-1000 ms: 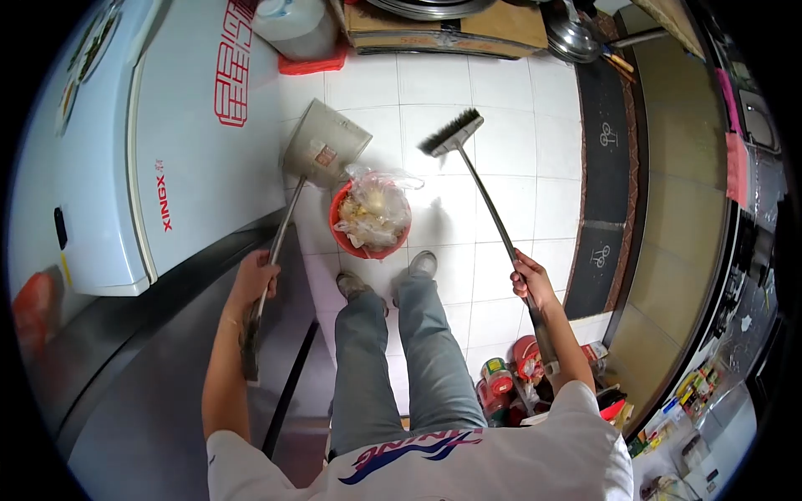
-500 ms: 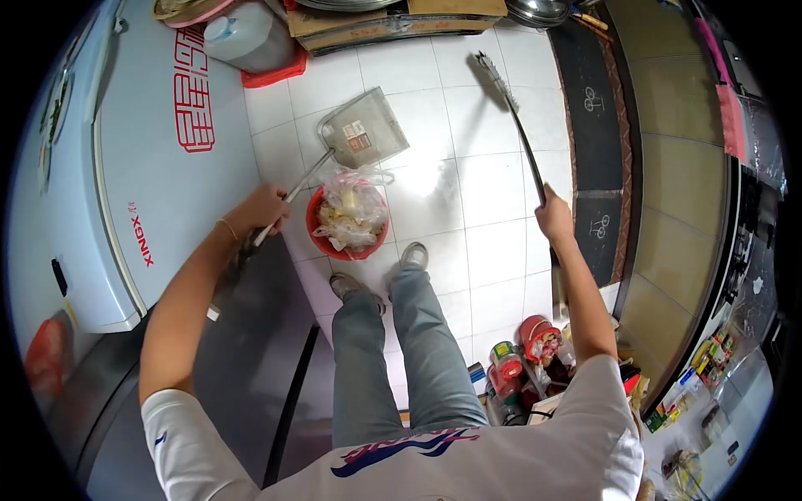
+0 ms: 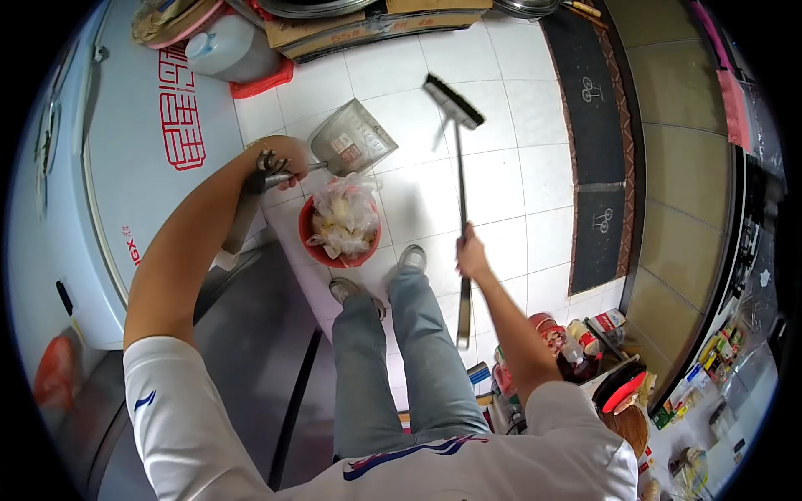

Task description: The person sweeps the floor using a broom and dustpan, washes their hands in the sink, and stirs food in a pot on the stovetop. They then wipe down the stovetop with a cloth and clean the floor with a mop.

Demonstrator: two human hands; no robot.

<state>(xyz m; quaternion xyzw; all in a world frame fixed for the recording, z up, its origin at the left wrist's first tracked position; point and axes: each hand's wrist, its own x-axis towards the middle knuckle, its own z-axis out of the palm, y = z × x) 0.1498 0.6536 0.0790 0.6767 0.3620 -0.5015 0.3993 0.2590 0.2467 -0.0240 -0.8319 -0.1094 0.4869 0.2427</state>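
Your left hand (image 3: 288, 159) clamps the dustpan (image 3: 355, 138); your right hand (image 3: 473, 250) grips the broom (image 3: 460, 188). Steady the dustpan, clear of the red bin (image 3: 307, 227).

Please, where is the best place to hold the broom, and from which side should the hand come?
Probably mid-length on the broom handle, coming from the person's right with fingers wrapped around it, as the right hand does. The handle is slim and straight, its free end pointing back toward the body, while the brush head is wide and bristled.
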